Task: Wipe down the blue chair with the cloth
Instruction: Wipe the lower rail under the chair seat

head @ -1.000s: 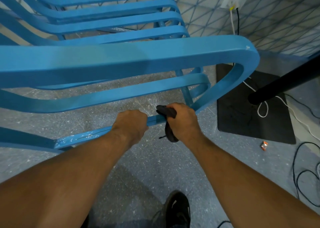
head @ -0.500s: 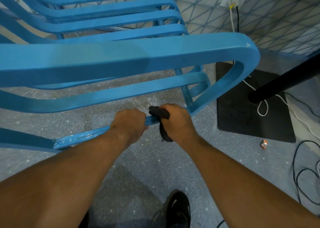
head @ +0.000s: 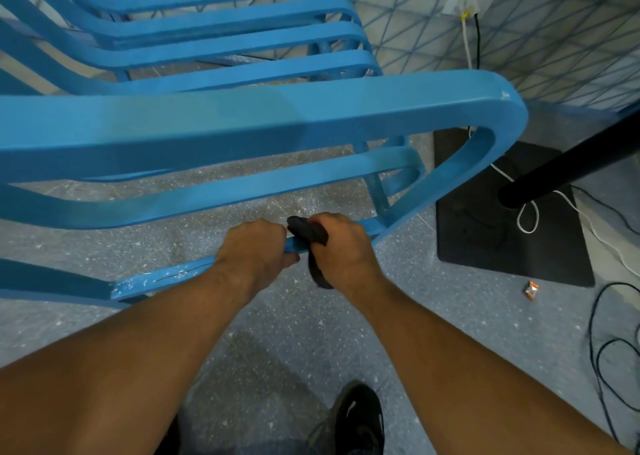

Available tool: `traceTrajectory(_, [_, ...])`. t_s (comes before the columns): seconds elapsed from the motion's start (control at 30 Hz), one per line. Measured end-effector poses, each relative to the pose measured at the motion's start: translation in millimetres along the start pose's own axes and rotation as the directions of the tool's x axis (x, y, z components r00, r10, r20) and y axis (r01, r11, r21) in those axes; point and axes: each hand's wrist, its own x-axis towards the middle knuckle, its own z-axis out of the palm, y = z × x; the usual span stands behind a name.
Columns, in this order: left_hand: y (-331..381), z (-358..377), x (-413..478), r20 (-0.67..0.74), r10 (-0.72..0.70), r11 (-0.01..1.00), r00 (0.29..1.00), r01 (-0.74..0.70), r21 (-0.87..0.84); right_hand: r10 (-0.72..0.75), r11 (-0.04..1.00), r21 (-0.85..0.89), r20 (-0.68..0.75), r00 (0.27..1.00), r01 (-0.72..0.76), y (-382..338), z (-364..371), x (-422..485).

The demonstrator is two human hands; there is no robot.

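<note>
The blue chair (head: 221,125) with slatted bars fills the upper half of the head view, seen from behind and above. My left hand (head: 254,250) is closed around its lowest bar, which is scuffed with white marks. Right beside it, my right hand (head: 343,247) grips a dark cloth (head: 306,231) that is wrapped over the same bar, with an end of the cloth hanging below my palm. The two hands nearly touch.
A black square base plate (head: 502,233) and a black pole (head: 568,164) stand to the right. White and black cables (head: 606,344) trail over the speckled floor from a wall outlet (head: 467,1). A small orange wrapper (head: 531,290) lies nearby. My black shoe (head: 356,420) is below.
My right hand with the cloth has slid left along the low bar toward my left hand. The left hand has stayed in place on the bar.
</note>
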Motion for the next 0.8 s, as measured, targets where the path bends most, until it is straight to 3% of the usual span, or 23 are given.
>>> traceTrajectory(0.27, [-36, 2, -19, 0.012, -0.081, 0.997, 0.997, 0.081, 0.001, 0.128, 0.991, -0.023, -0.041, 0.991, -0.129, 23, -28, 6])
traceTrajectory(0.4, [-34, 2, -15, 0.007, -0.079, 0.997, 0.997, 0.079, 0.026, 0.055, 0.997, 0.048, 0.02, 0.998, -0.056, -22, 22, -4])
traceTrajectory(0.53, [-38, 4, -15, 0.015, -0.086, 0.996, 0.996, 0.085, 0.013, -0.053, 0.999, 0.011, 0.026, 0.998, 0.053, -33, 31, -6])
traceTrajectory(0.8, [-38, 0, -17, 0.04, -0.067, 0.998, 0.997, 0.067, 0.003, 0.068, 0.995, -0.077, -0.038, 0.997, -0.07, 22, -24, 9])
